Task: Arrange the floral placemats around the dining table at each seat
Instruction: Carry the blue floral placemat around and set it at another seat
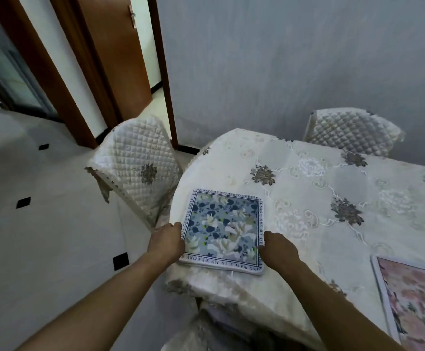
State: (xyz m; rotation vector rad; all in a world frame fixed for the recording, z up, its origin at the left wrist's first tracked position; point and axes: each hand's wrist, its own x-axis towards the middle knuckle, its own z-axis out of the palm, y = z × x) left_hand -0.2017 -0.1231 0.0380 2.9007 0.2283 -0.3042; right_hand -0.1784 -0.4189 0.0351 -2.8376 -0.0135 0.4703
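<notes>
The blue floral placemat (222,230) lies flat at the worktop (332,188) corner, by a quilted chair (136,165). Both hands, left hand (167,238) and right hand (277,247), fingers spread, press its side edges, probably squaring it to the seat; a pink placemat (416,302) lies further right.

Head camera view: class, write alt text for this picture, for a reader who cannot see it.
Two bare hands, left hand and right hand, press the side edges of a blue floral placemat lying flat near the corner of a table covered by an embroidered cream tablecloth. A pink floral placemat lies at the lower right, and two quilted chair covers stand beside the table.
</notes>
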